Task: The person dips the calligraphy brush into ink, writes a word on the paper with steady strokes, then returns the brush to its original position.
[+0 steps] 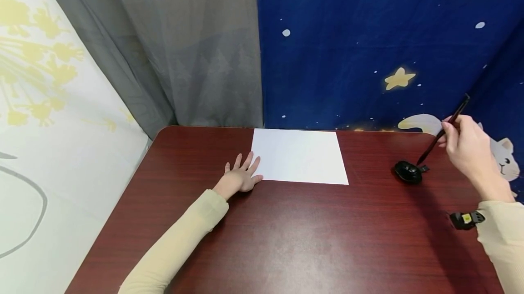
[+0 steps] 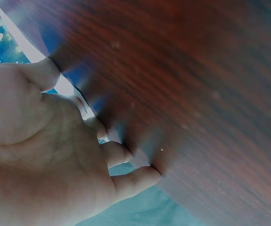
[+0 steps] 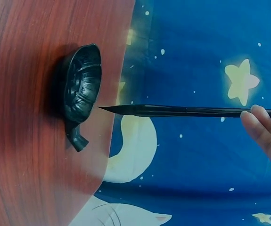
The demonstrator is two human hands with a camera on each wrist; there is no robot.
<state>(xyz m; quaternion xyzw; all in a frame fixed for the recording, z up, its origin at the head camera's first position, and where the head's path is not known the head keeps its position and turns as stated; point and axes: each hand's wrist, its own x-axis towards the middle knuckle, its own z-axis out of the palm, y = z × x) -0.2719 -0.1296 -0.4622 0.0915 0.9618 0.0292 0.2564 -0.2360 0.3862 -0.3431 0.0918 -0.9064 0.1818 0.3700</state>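
Plain white rectangular paper sheet: flat at far edge of glossy red-brown wood-grain desk, approx. midway along it.
Left hand: cream sleeve; grip flat, fingers extended & spread, palm down at sheet's near-left corner, partly on paper, partly on bare wood.
Right hand: grip pinching slim black pointed brush; held up twd desk's far-right corner; cream cuff, w/ small black device w/ yellow patch alongside.
Brush: slanted, tip down; tip just beside dish rim, slight gap in R-wrist view.
Shiny black ribbed oval dish w/ short stub handle: on desk nr far-right corner, well apart from paper.
Backdrop: plain grey curtain beyond far-left edge; navy star-print curtain beyond far-right.
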